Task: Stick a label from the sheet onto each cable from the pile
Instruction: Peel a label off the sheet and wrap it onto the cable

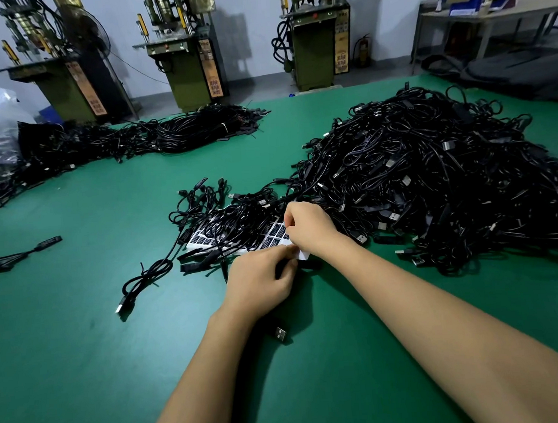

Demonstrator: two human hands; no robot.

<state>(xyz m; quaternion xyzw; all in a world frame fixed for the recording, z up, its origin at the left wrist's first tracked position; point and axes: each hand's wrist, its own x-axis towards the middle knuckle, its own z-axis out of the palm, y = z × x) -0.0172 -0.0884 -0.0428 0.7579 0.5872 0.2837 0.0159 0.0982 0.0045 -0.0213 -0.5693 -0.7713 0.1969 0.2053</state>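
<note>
Label sheet (272, 236): lies under stray cables at the pile's (432, 175) near edge, within reach.
Left hand (259, 279): curls round a cable part, steadying it.
Right hand (308, 227): pinches the sheet's corner, likely to peel a label.

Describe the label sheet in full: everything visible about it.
The white label sheet lies flat on the green table top, printed with rows of small black rectangular labels. Tangled black cables from the large pile lie across its middle, hiding much of it. Its near right corner is lifted where the right hand pinches it; the left hand touches that corner's white edge.
</note>
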